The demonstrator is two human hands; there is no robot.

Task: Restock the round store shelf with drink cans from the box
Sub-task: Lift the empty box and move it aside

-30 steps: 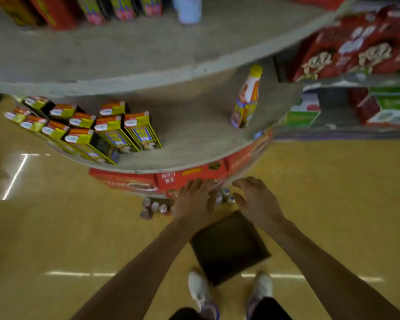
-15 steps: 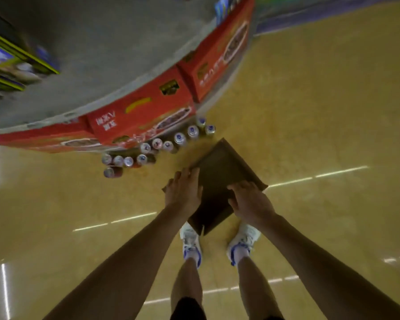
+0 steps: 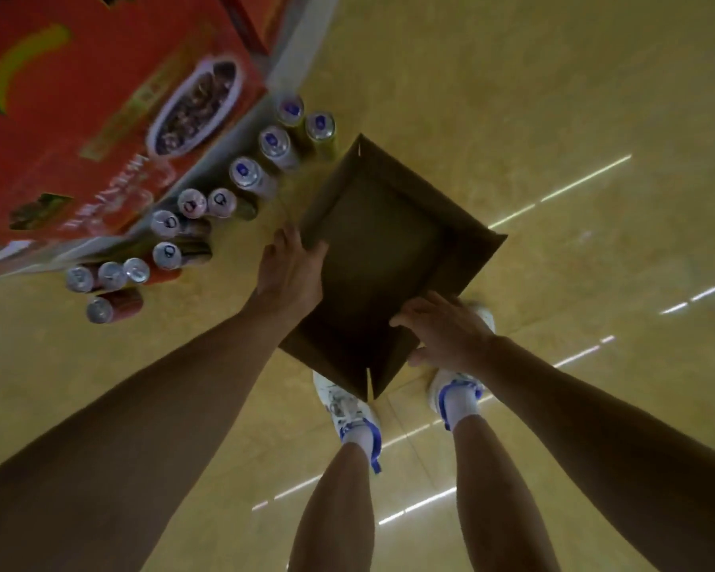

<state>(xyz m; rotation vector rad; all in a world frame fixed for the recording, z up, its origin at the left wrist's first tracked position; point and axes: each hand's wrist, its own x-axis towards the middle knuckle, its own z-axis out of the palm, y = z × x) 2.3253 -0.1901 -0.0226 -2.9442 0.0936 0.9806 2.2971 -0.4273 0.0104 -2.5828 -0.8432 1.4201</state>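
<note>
A shallow brown cardboard box (image 3: 382, 249) lies open on the floor in front of my feet, and I see nothing inside it. My left hand (image 3: 292, 270) grips its left wall, fingers curled over the rim. My right hand (image 3: 444, 330) grips the near right wall the same way. Several drink cans (image 3: 246, 173) stand upright in a curved row on the floor along the base of the round shelf (image 3: 281, 47), left of the box. Some have blue tops, some red bodies (image 3: 114, 305).
Red cartons (image 3: 112, 101) with a bowl picture line the shelf's lowest tier at the upper left. My two feet in white and blue shoes (image 3: 347, 406) stand just behind the box. Glossy tan floor (image 3: 554, 117) spreads to the right and behind.
My head has tilted down from the shelf tiers to the floor. Both hands dropped to the box and took hold of its side walls.
</note>
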